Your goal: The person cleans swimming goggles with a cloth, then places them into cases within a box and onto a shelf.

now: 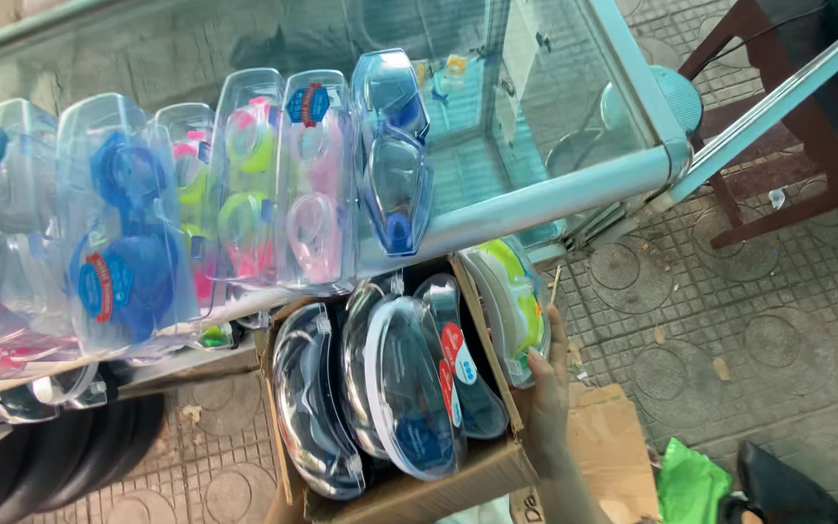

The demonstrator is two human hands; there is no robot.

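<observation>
Glass worktop (555,199) with a pale blue frame, running slantwise across the upper view. Paved floor (778,320) of grey patterned tiles to the right and below. Dark wooden stool (778,184) standing on that floor at upper right.

Row of clear goggle cases (244,194) lying side by side on the glass: blue goggles (123,233) at left, pink-and-yellow ones beside them, pale pink ones next, and a blue-tinted case (392,155) at the right end of the row, resting at the worktop's edge.

Cardboard box (438,480) just below that edge, open-topped, packed with more cases standing on edge, dark goggles (312,408) inside most of them. Flat piece of cardboard (618,437) on the floor just beside the box, and something bright green (691,485) next to it.

Right hand (550,388) against the box's right wall, fingers curled round a clear case with yellow-green goggles (516,291), held at the box's right rim, just under the worktop edge. Thumb tip pressed on that case.

Only a sliver of the left hand (288,509) visible under the box's bottom left corner; cannot tell how its fingers sit.
</observation>
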